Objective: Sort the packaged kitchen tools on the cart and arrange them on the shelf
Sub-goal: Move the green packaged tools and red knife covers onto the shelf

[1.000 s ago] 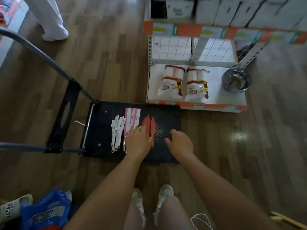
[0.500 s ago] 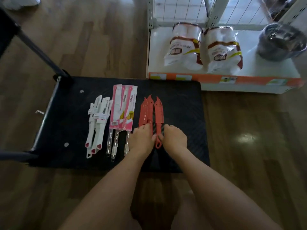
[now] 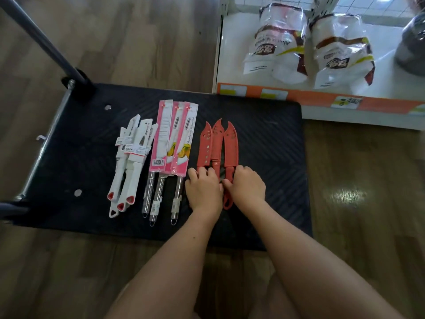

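Three groups of packaged tools lie side by side on the black cart deck (image 3: 264,139). At the left are white-handled knives (image 3: 131,162) with red end caps. In the middle lie steel-handled knives in pink card sleeves (image 3: 171,143). At the right are three red sheathed knives (image 3: 217,143). My left hand (image 3: 203,192) rests over the handles of the two left red knives. My right hand (image 3: 247,188) curls around the handle of the right red knife, whose end shows below my fingers.
The low white shelf (image 3: 232,54) with an orange price strip stands behind the cart's right end. It carries two plastic-wrapped packs (image 3: 278,40) and a metal bowl (image 3: 411,44) at the far right. The cart's push handle (image 3: 39,40) rises at the left. Wood floor surrounds it.
The view has dropped closer to the cart. Both hands moved forward onto the red knives' handles and came together there.
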The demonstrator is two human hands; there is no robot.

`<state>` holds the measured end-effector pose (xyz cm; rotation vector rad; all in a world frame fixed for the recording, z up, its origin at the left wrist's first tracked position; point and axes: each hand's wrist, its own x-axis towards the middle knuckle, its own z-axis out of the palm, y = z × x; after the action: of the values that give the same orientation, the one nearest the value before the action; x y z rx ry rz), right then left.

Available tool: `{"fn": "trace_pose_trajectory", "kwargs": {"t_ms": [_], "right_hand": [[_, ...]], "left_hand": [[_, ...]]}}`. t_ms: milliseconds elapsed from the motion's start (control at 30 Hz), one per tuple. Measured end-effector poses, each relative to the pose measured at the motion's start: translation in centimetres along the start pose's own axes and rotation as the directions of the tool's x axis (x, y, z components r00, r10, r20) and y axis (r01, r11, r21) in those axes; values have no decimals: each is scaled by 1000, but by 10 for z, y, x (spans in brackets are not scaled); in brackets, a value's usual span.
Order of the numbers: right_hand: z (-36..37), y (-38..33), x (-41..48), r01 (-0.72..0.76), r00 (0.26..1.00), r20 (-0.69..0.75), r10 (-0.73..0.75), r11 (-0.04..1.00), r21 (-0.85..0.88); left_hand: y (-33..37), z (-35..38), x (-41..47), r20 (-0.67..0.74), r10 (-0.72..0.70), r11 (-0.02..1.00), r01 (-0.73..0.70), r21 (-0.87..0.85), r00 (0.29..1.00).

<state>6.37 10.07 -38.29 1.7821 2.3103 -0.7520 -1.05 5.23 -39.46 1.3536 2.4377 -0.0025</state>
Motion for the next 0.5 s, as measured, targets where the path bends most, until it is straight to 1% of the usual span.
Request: {"fn": "trace_pose_trajectory", "kwargs": {"t_ms": [100, 167, 267, 333, 500], "right_hand": [[1, -2, 3, 1, 1000, 6, -1, 998, 55], [2, -2, 5, -32, 999, 13, 30, 990, 137], [5, 2, 7, -98, 995, 35, 92, 950, 296], [4, 5, 8, -138, 990, 57, 126, 919, 368], [-6, 11, 3, -185, 983, 88, 163, 896, 403]], "left_hand": [[3, 2, 2, -14, -21, 1000, 22, 9, 1000], [5, 1, 4, -27, -35, 999, 35, 3, 999], [7, -2, 6, -6, -73, 995, 73, -69, 997], [7, -6, 8, 21, -93, 989, 95, -116, 995], [11, -18, 14, 130, -134, 973, 155, -173, 982]]}}
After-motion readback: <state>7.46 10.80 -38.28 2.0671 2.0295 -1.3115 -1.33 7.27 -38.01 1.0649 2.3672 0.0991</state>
